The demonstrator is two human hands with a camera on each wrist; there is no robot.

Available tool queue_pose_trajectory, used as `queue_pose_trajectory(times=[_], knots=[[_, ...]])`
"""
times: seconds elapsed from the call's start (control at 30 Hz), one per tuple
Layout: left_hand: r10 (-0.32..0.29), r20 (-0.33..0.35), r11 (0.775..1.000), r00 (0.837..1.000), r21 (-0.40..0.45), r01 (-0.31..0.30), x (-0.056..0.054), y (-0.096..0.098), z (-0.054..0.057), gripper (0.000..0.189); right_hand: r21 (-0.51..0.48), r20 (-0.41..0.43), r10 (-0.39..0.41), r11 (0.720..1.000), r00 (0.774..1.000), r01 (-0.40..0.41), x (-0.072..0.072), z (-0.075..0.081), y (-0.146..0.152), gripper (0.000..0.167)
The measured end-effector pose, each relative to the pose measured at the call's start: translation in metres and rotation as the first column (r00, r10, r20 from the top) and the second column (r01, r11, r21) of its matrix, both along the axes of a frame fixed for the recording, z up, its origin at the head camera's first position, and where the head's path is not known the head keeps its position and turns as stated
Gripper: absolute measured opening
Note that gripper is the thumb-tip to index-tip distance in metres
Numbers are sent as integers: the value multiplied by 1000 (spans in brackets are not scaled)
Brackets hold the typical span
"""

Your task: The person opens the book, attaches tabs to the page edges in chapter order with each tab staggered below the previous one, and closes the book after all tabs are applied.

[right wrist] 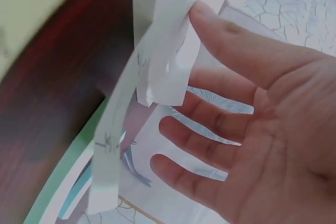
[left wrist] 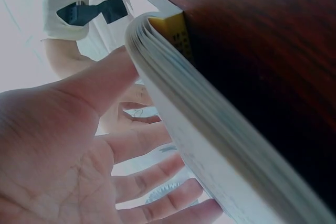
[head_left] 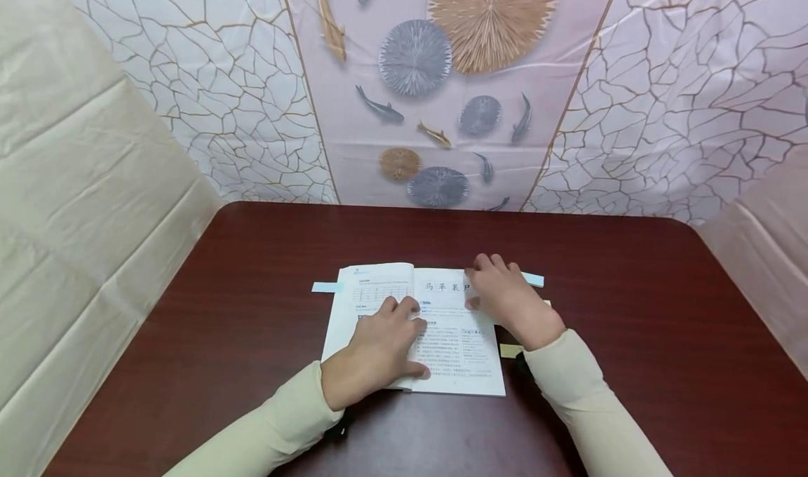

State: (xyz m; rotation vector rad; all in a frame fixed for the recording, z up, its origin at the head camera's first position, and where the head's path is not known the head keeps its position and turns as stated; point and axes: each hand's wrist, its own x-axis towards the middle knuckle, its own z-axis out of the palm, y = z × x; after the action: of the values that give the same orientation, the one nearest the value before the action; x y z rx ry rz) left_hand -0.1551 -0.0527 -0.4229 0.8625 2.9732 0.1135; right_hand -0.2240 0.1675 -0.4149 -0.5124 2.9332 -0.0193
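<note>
1. An open book point(head_left: 457, 358) lies face up under the fingers of both hands, on a dark red-brown table point(head_left: 252, 273).
2. The left hand point(head_left: 384, 340) has its fingers spread and loosely extended; their tips rest on the book near the centre fold, with the thumb apart from them, closer to the person.
3. In the left wrist view, the left thumb touches the rounded page edges, and the other fingers reach over the paper, grasping nothing.
4. The right hand point(head_left: 508, 294) is at the far right corner of the book, its fingers apart and slightly bent, the thumb against the page. They look relaxed rather than clenched.
5. Just left of the right fingers runs a row of large printed characters point(head_left: 445, 287), the last partly covered by the hand.
6. Beyond the left fingertips, on the left page point(head_left: 344, 326), is a printed grid point(head_left: 381, 292).
7. A pale blue tab point(head_left: 325, 287) sticks out of the book to the left of the left fingers; another blue tab point(head_left: 534, 279) shows just right of the right fingers.
8. Nearer the person than the right fingers is a yellow tab point(head_left: 508, 351).
9. Well past all the fingertips hangs a patterned cloth point(head_left: 353, 154) with fish and round shapes.
</note>
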Motion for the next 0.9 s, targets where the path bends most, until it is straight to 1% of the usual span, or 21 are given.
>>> queue_pose_trajectory(times=[0.03,0.1,0.13,0.2,0.27,0.37,0.4,0.43,0.5,0.53,0.6,0.63,0.67,0.73,0.77,0.8,0.83,0.87,0.9], knots=[[-1,1,1000,1000,1,1,0,0,0,55,11,-7,5,1000,1000,-5,1,0,-1,54],[-3,8,1000,1000,4,3,-1,-1,0,57,-13,-2,5,1000,1000,-5,3,1,1,54],[-4,13,1000,1000,6,4,-2,-2,0,59,-50,10,1,999,1000,-1,3,2,4,54],[-3,27,1000,1000,9,2,-3,-3,0,65,-162,43,10,987,999,-3,3,8,11,54],[6,46,1000,999,17,-7,-5,-4,0,70,-285,71,42,958,997,-20,3,15,21,52],[23,66,999,998,33,-26,-7,-6,-1,74,-441,122,105,896,987,-41,3,28,37,47],[28,71,999,997,39,-31,-8,-7,-1,75,-492,152,132,869,980,-41,4,32,41,47],[32,75,998,997,46,-35,-8,-8,-1,74,-547,194,153,837,969,-23,4,34,46,47],[37,87,997,996,59,-42,-10,-9,0,73,-629,276,180,777,944,36,3,38,51,56],[40,96,997,995,69,-47,-12,-10,1,72,-672,318,196,737,928,75,3,38,52,61],[50,124,994,991,91,-61,-16,-13,3,67,-757,392,247,634,886,158,0,36,49,70],[54,143,992,988,101,-69,-18,-15,5,64,-787,412,273,588,869,188,-1,34,46,73],[55,165,990,985,117,-75,-22,-17,6,60,-809,420,296,551,858,205,-2,32,43,75],[59,222,981,973,167,-98,-29,-22,9,53,-846,433,351,475,830,241,-2,27,35,68],[57,255,974,965,200,-110,-33,-26,10,50,-854,428,369,465,825,235,-1,26,30,64],[51,287,963,956,239,-123,-38,-29,11,47,-854,423,383,472,821,219,0,24,26,60],[38,319,949,947,285,-134,-42,-32,12,44,-848,421,391,491,819,202,3,23,21,58],[25,356,930,934,334,-152,-47,-36,12,42,-835,422,390,518,818,185,6,22,16,56],[15,397,907,918,382,-179,-52,-40,13,41,-820,423,390,549,818,162,9,22,11,56]])
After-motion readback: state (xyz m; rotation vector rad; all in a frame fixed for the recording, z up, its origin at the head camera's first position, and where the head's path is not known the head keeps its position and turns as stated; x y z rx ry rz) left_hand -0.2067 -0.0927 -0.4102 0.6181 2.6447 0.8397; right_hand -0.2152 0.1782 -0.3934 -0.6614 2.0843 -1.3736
